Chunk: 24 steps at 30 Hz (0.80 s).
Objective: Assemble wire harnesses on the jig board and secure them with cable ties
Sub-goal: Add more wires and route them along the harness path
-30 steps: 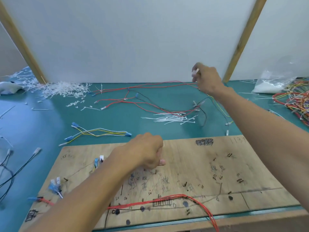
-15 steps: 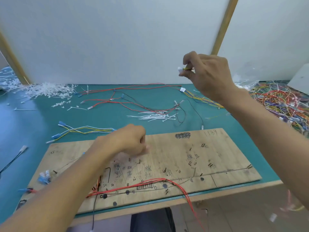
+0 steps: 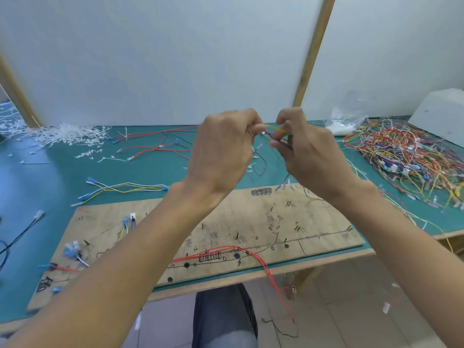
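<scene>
Above the jig board [image 3: 313,222], left hand [image 3: 221,151] and right hand [image 3: 308,151] raised together, fingers [image 3: 248,120] curled, seemingly pinching thin wires [image 3: 274,128].

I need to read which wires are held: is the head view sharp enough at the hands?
Head view: motion blur softens the left hand and right hand, so the pinched wires show only as yellow and red streaks; the wooden post leans, likely wide-angle distortion; light even, no glare.
</scene>
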Available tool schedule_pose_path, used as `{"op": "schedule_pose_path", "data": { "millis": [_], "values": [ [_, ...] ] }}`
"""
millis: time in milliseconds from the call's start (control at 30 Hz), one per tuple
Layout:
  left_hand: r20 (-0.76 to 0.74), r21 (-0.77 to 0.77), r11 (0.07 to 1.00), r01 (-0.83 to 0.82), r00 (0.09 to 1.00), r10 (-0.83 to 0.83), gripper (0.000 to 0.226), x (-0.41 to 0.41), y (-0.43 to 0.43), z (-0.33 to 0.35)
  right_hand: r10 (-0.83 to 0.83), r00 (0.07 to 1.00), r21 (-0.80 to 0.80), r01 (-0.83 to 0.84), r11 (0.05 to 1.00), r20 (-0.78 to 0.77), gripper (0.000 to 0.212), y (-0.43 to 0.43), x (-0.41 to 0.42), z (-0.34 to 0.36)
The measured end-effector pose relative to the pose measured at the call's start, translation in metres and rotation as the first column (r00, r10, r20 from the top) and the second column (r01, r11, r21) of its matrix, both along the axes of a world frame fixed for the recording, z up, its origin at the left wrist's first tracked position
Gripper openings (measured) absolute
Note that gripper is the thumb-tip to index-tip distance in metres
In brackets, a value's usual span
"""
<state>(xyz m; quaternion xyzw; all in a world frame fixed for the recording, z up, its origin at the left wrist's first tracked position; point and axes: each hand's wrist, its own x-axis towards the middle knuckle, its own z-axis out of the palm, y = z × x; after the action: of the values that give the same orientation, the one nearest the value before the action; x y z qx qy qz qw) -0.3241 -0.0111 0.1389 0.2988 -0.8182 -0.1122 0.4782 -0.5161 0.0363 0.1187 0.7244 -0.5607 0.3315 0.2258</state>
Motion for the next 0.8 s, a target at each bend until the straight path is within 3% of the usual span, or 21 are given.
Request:
{"op": "schedule_pose_path", "data": {
  "millis": [100,200,400,533,633,733,800],
  "values": [
    [-0.238,-0.019,0.999,-0.041,0.971,0.035,0.023,0.013,0.004,0.013,-0.160,0.979,0.061,0.153,0.986,0.124,0.017,0.012,-0.029,-0.013],
    [-0.319,0.060,0.998,0.014,0.948,0.005,0.022,0.028,0.011,0.016,-0.191,0.951,0.106,0.170,0.980,0.242,0.029,0.029,-0.045,-0.024],
    [-0.408,0.159,0.984,0.075,0.913,-0.004,0.024,0.053,0.022,0.010,-0.127,0.957,0.102,0.103,0.989,0.261,0.046,0.053,-0.032,-0.028],
    [-0.493,0.235,0.959,0.157,0.870,-0.022,0.022,0.073,0.027,0.009,-0.134,0.977,0.139,0.111,0.984,0.164,0.048,0.072,-0.024,-0.025],
    [-0.569,0.304,0.935,0.183,0.822,0.024,0.023,0.088,0.032,0.011,-0.231,0.962,0.156,0.208,0.966,0.147,0.031,0.087,-0.021,-0.022],
    [-0.614,0.377,0.898,0.228,0.787,0.058,0.025,0.100,0.034,0.010,-0.350,0.924,0.187,0.321,0.929,0.153,0.037,0.108,-0.017,-0.013],
    [-0.644,0.438,0.850,0.294,0.762,0.068,0.026,0.105,0.036,0.007,-0.338,0.927,0.214,0.301,0.929,0.163,0.035,0.127,-0.004,-0.002]
  ]
}}
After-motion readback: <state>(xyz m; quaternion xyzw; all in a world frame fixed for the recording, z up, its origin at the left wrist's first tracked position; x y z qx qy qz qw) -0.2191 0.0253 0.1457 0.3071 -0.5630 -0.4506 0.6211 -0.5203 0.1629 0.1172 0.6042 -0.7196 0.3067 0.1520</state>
